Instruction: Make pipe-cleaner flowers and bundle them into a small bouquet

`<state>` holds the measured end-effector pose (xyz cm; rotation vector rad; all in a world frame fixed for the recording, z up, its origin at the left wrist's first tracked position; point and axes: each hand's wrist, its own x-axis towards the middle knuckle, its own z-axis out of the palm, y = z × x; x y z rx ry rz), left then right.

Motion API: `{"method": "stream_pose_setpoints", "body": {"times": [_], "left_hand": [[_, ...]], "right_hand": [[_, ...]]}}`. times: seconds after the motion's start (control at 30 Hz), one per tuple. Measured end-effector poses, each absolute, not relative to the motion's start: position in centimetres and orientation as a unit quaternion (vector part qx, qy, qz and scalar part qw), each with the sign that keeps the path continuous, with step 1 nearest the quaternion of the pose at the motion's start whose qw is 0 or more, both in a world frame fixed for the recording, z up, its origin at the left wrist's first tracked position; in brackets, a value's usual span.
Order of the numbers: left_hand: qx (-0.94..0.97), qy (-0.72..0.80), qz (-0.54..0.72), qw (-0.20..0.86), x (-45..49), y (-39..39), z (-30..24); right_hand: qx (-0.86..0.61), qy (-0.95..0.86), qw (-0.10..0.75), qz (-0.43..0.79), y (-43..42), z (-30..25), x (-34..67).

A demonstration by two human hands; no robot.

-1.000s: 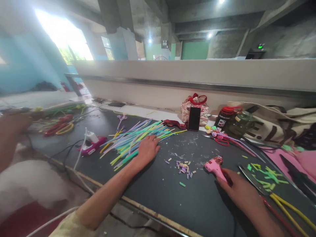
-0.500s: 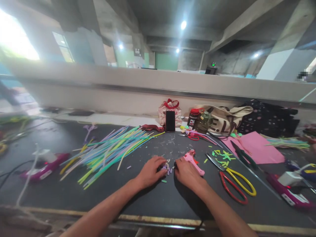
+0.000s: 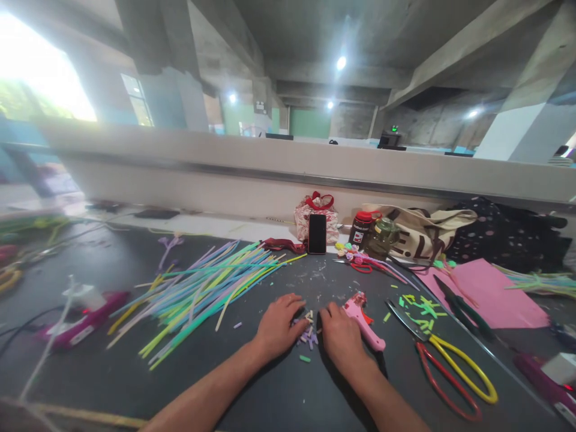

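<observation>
On the dark tabletop, my left hand [image 3: 279,324] rests palm down with its fingers stretched out and its thumb against a small pile of cut tube pieces [image 3: 309,339], mostly purple with some pale ones. Across the pile lies my right hand [image 3: 341,333], also palm down, fingers extended and close to the pieces. The pile sits between both hands, partly covered by the left thumb. A single green piece [image 3: 305,359] lies just in front of it. Beside my right hand is a pink glue gun [image 3: 366,324], apart from the fingers as far as I can see.
Long pastel sticks [image 3: 211,288] spread out at left. To the right lie large scissors [image 3: 443,360] with red and yellow handles, green scraps [image 3: 420,306] and pink sheets [image 3: 499,294]. A phone [image 3: 317,234] stands at the back near a bottle [image 3: 360,231]. Power strips [image 3: 85,321] flank the table.
The camera view has tilted slightly, so the scene sits lower in the picture. Both hands stay around the pile, with only small shifts, and more purple pieces show between them.
</observation>
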<state>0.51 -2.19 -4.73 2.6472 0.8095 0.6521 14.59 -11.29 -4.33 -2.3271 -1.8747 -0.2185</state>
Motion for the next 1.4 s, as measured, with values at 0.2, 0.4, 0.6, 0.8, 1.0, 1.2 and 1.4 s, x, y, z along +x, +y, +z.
{"method": "stream_pose_setpoints", "body": {"times": [0.2, 0.4, 0.6, 0.8, 1.0, 1.2, 1.4], "left_hand": [[0.944, 0.207, 0.196, 0.169, 0.4, -3.2, -4.1], [0.943, 0.193, 0.208, 0.175, 0.0, -3.6, -4.2], [0.941, 0.204, 0.215, 0.164, 0.1, -3.4, -4.2], [0.932, 0.229, 0.210, 0.186, -0.3, -2.9, -4.4], [0.879, 0.423, 0.206, 0.072, -3.8, 3.6, -1.1], [0.870, 0.468, 0.155, -0.025, -3.7, 10.0, -0.2], [0.873, 0.466, 0.134, -0.061, -2.9, 10.6, -1.0]], "right_hand": [[-0.753, -0.650, 0.090, -0.048, -10.3, -4.5, 14.5], [-0.720, -0.683, 0.119, -0.030, -9.8, -5.6, 15.1], [-0.687, -0.707, 0.145, -0.084, -9.7, -7.3, 15.7], [-0.650, -0.741, 0.167, -0.035, -10.5, -7.5, 16.2], [-0.632, -0.746, 0.205, -0.047, -11.0, -8.1, 17.7], [-0.624, -0.751, 0.208, -0.052, -11.0, -7.9, 18.0], [-0.620, -0.755, 0.206, -0.060, -11.1, -8.1, 18.1]]}}
